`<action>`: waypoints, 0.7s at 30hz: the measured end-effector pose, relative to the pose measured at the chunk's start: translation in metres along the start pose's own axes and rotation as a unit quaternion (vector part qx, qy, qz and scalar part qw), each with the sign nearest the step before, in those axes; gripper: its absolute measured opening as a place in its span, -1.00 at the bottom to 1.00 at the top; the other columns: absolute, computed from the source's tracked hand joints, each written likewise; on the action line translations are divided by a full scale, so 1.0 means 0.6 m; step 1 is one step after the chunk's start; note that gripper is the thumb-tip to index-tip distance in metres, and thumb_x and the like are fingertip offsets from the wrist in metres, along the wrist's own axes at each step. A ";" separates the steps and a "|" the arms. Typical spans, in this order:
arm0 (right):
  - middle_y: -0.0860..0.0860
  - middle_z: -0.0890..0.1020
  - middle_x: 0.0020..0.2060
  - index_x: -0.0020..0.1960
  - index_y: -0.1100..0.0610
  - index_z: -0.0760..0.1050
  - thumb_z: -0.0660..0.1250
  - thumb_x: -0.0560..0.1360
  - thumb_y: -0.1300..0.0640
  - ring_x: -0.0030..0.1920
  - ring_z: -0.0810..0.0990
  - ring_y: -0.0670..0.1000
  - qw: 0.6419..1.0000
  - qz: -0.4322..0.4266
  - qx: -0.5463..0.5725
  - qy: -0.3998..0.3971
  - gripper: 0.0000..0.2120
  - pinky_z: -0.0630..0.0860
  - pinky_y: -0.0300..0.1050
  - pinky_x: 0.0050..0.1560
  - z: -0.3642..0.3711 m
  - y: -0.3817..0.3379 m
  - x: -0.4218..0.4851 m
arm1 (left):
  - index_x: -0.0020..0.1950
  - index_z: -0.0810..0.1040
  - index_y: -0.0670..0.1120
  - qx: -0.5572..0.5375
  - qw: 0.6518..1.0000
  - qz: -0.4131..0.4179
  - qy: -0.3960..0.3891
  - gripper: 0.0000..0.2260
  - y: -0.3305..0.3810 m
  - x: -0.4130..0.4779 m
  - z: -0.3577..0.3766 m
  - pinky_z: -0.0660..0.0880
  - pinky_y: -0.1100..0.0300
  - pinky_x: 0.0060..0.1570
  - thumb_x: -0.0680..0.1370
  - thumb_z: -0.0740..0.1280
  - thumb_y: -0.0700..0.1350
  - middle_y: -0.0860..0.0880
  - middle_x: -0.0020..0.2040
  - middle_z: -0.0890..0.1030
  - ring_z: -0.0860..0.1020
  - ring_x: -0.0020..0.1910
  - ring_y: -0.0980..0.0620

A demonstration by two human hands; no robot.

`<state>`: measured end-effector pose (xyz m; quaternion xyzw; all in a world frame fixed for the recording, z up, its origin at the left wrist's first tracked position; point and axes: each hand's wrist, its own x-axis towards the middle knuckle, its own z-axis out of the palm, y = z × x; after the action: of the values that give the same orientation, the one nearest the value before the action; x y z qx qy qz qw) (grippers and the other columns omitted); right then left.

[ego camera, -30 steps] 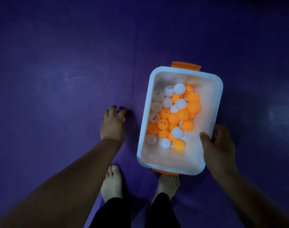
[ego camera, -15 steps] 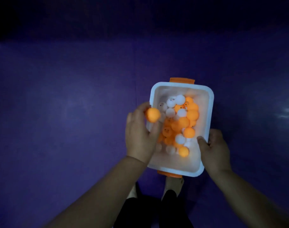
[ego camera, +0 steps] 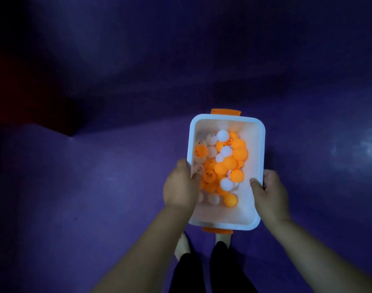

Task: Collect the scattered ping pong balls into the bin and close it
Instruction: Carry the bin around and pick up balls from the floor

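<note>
A white rectangular bin with orange latch tabs at its far end and near end is held above the purple floor, with no lid on it. Inside lie several orange and white ping pong balls, some with small printed faces. My left hand grips the bin's left rim, thumb inside against the balls. My right hand grips the right rim, thumb hooked over the edge into the bin.
Purple mat floor spreads all around, dim at the top. A dark step or edge runs at the left. My bare feet and black trouser legs stand just below the bin. No lid is in view.
My left hand picked an orange ball off the floor, dropped it into the bin, and now grips the bin's left rim. The bin has risen nearer the camera.
</note>
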<state>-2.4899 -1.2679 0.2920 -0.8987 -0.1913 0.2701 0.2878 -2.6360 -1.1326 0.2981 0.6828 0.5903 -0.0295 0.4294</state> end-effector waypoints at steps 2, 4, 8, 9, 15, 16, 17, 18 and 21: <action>-0.03 0.58 -0.18 0.03 0.07 0.40 0.26 0.54 0.14 -0.16 0.56 0.06 1.000 -0.004 0.006 0.008 -0.92 0.51 0.00 -0.18 -0.047 -0.034 -0.036 | -0.07 0.35 -0.08 0.032 0.999 0.023 -0.006 -0.84 0.032 -0.052 -0.046 0.41 0.07 -0.22 0.55 0.25 -0.01 -0.12 -0.08 0.59 0.54 -0.07 -0.19; 0.00 0.60 -0.15 0.05 0.08 0.43 0.26 0.54 0.14 -0.14 0.57 0.07 1.000 -0.005 0.006 0.008 -0.90 0.54 0.04 -0.14 -0.095 -0.063 -0.075 | -0.13 0.33 -0.09 0.043 0.998 0.043 0.003 -0.82 0.060 -0.101 -0.083 0.32 0.11 -0.30 0.56 0.24 -0.02 -0.11 -0.14 0.58 0.53 -0.12 -0.18; 0.01 0.59 -0.11 0.10 0.11 0.45 0.26 0.55 0.12 -0.12 0.56 0.08 1.000 -0.014 -0.007 0.023 -0.86 0.48 -0.04 -0.16 -0.191 -0.095 -0.134 | -0.32 0.25 -0.02 0.015 0.997 0.079 -0.007 -0.70 0.114 -0.181 -0.132 0.20 0.14 -0.45 0.52 0.29 0.00 0.03 -0.36 0.43 0.42 -0.30 -0.06; 0.00 0.58 -0.12 0.10 0.11 0.45 0.26 0.55 0.12 -0.13 0.55 0.07 0.999 -0.016 -0.009 0.029 -0.85 0.45 -0.07 -0.17 -0.215 -0.100 -0.145 | -0.34 0.25 -0.01 0.008 0.996 0.092 -0.008 -0.69 0.128 -0.198 -0.140 0.20 0.15 -0.46 0.52 0.30 0.01 0.03 -0.38 0.43 0.41 -0.33 -0.03; -0.06 0.57 -0.17 0.03 0.05 0.42 0.26 0.55 0.10 -0.18 0.55 0.00 0.997 -0.021 0.007 0.075 -0.92 0.49 -0.05 -0.19 -0.345 -0.111 -0.192 | -0.31 0.30 -0.01 0.005 0.988 0.152 -0.027 -0.74 0.234 -0.276 -0.160 0.26 0.19 -0.46 0.50 0.29 0.01 0.04 -0.36 0.47 0.40 -0.39 0.08; -0.06 0.57 -0.18 0.02 0.04 0.42 0.26 0.55 0.10 -0.19 0.56 -0.01 0.996 -0.019 0.013 0.085 -0.93 0.51 -0.04 -0.19 -0.363 -0.106 -0.199 | -0.29 0.34 -0.02 0.012 0.986 0.164 -0.034 -0.77 0.253 -0.286 -0.159 0.28 0.19 -0.45 0.49 0.30 0.00 0.04 -0.34 0.49 0.42 -0.37 0.07; -0.06 0.58 -0.18 0.01 0.04 0.42 0.26 0.55 0.09 -0.19 0.56 -0.02 0.995 -0.012 0.019 0.095 -0.93 0.52 -0.02 -0.18 -0.382 -0.100 -0.205 | -0.26 0.38 -0.04 0.023 0.983 0.178 -0.042 -0.81 0.272 -0.295 -0.155 0.30 0.20 -0.43 0.47 0.31 -0.01 0.04 -0.31 0.53 0.45 -0.33 0.05; -0.05 0.59 -0.19 0.01 0.05 0.42 0.26 0.54 0.09 -0.20 0.57 -0.01 0.994 -0.002 0.026 0.105 -0.93 0.52 0.00 -0.18 -0.400 -0.092 -0.209 | -0.21 0.42 -0.07 0.035 0.979 0.193 -0.049 -0.84 0.292 -0.304 -0.151 0.33 0.20 -0.40 0.46 0.32 -0.01 0.03 -0.27 0.56 0.48 -0.29 0.03; -0.01 0.59 -0.23 -0.04 0.09 0.45 0.27 0.53 0.09 -0.23 0.57 0.02 0.989 0.026 0.057 0.135 -0.93 0.51 0.01 -0.22 -0.453 -0.065 -0.218 | -0.15 0.46 -0.10 0.058 0.970 0.223 -0.075 -0.84 0.352 -0.331 -0.128 0.44 0.13 -0.32 0.44 0.33 -0.02 0.01 -0.23 0.58 0.54 -0.23 0.00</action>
<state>-2.4374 -1.4158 0.5523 -0.9139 -0.1111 0.1638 0.3543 -2.5563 -1.2259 0.5717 0.8169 0.3863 -0.0181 0.4279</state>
